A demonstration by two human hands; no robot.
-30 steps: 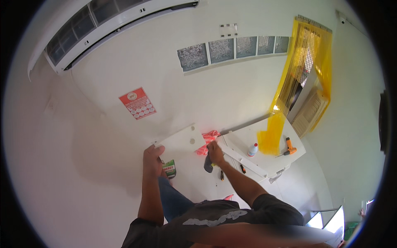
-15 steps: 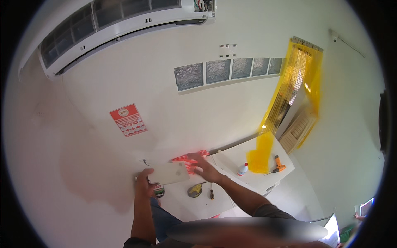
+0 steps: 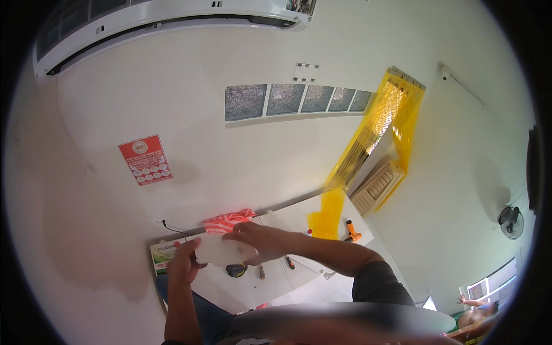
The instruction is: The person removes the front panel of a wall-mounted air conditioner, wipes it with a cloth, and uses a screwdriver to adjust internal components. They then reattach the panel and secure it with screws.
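A flat, off-white rectangular panel [image 3: 221, 250] is held above the table, tilted. My left hand [image 3: 184, 261] grips its left end, thumb on the upper face. At the opposite end, my right hand [image 3: 260, 241] has its fingers bent over the panel's edge. Just behind it lies a red-and-white striped cloth or bag [image 3: 229, 220]. On the table below are a black-and-yellow object [image 3: 236, 270], whose kind I cannot make out, and a screwdriver [image 3: 261, 272]. A small dark-and-red tool [image 3: 290, 263] rests by my right forearm.
A green-and-white box [image 3: 163, 252] stands left of my left hand. An orange drill [image 3: 352, 232] and yellow plastic sheeting [image 3: 326, 215] lie at the right. My right arm hides most of a red-capped bottle [image 3: 310, 232]. An opened air conditioner [image 3: 190, 17] hangs above. Another person [image 3: 480, 315] is far right.
My right hand has come from the striped cloth onto the panel's right end. The view has turned, shifting the surroundings leftward; a wall fan now shows at right.
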